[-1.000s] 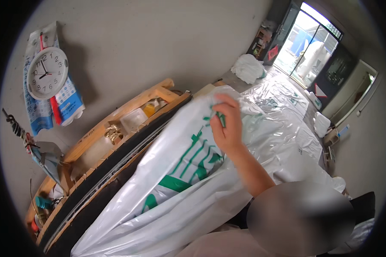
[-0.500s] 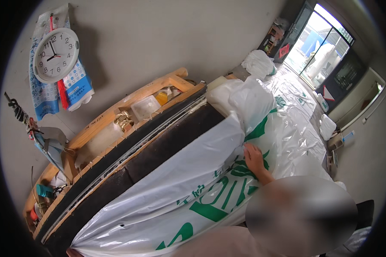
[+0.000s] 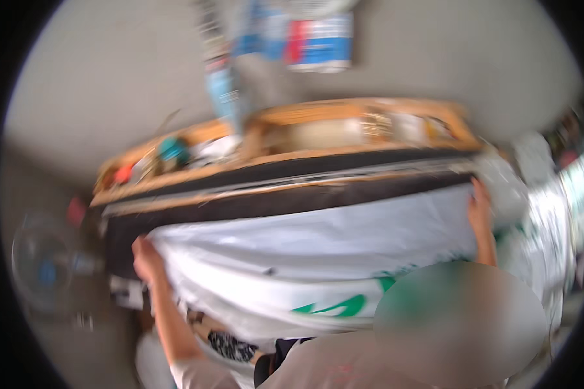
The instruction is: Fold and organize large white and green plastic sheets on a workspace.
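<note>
A wide white plastic sheet [image 3: 318,240] with green print lies over the front of a long bench with a dark top [image 3: 285,201]. My left hand [image 3: 148,260] is closed on the sheet's left corner, near the bench's left end. At the right end, my right hand [image 3: 478,202] is closed on the sheet's other upper corner. Between them the sheet is stretched, its upper edge running along the dark surface and its lower part sagging toward me. Motion blurs the fingers somewhat.
Along the bench's back runs a wooden tray [image 3: 279,152] with compartments, holding a teal item [image 3: 173,150], a gold-coloured bundle [image 3: 377,126] and other small things. Clear plastic bags [image 3: 502,185] lie at the right end. A blurred light-blue item [image 3: 224,94] hangs over the tray.
The view has swung left, so the bench now lies nearly level across it. My left hand has come fully into sight, and my right hand is now at the sheet's upper right corner.
</note>
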A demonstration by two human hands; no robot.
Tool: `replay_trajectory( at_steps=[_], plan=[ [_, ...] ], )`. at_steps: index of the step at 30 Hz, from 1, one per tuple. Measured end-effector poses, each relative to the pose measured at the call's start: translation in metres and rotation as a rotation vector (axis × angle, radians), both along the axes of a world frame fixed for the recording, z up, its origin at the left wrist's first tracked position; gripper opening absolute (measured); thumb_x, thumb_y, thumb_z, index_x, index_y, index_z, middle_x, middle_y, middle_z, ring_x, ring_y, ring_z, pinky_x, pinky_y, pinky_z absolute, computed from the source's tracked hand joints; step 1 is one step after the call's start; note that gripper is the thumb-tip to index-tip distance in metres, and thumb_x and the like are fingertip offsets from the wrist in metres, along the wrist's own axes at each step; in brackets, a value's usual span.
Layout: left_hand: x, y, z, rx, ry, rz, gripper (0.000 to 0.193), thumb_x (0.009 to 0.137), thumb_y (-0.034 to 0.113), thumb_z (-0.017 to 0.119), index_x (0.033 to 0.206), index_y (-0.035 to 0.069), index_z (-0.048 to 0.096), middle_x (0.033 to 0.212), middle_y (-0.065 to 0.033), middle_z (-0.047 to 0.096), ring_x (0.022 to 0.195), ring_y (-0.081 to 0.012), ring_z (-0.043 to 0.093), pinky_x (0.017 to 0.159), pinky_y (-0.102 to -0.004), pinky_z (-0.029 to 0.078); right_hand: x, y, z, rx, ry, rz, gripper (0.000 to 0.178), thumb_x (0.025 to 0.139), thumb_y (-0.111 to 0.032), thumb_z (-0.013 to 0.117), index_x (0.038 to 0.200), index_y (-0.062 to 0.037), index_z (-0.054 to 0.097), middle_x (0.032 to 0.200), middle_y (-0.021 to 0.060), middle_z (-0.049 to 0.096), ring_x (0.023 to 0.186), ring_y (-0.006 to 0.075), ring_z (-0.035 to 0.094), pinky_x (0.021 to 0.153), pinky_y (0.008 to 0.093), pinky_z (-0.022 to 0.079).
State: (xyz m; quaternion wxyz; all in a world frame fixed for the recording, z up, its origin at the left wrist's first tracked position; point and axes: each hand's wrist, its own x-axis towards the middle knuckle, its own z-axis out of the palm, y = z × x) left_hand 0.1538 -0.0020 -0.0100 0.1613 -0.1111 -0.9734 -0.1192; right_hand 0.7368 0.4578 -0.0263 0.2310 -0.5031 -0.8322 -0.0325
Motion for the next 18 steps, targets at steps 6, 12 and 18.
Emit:
replay_trajectory(
  at_steps=[6,12,18],
  plan=[
    [-0.007,-0.035,-0.003,0.225,0.074,-0.049,0.015,0.084,0.024,0.051,0.085,0.012,0.061,0.074,-0.0137,0.062,0.072,-0.0342,0.06,0.061,-0.0397,0.046,-0.244,-0.229,0.104,-0.185,0.405,1.397,0.019,0.076,-0.01,0.057,0.093,-0.0045,0.062,0.105,0.0099,0.06,0.094,0.0251,0.055,0.079,0.0378,0.045],
    [-0.011,-0.038,-0.006,0.302,0.05,-0.047,0.016,0.084,0.024,0.052,0.089,0.013,0.062,0.079,-0.0138,0.063,0.075,-0.0335,0.06,0.064,-0.0389,0.047,-0.296,-0.289,0.055,-0.294,-0.187,1.641,0.006,0.073,-0.015,0.062,0.078,-0.0124,0.063,0.083,-0.0001,0.057,0.073,0.0145,0.052,0.067,0.0317,0.044],
    [-0.008,-0.033,-0.002,0.405,-0.002,-0.063,0.017,0.083,0.024,0.053,0.091,0.012,0.062,0.08,-0.0147,0.063,0.077,-0.0336,0.06,0.065,-0.038,0.047,-0.364,-0.321,0.066,-0.175,0.194,1.44,0.018,0.077,-0.02,0.061,0.066,-0.0093,0.052,0.066,0.0028,0.05,0.061,0.0179,0.05,0.054,0.0319,0.042]
  ],
)
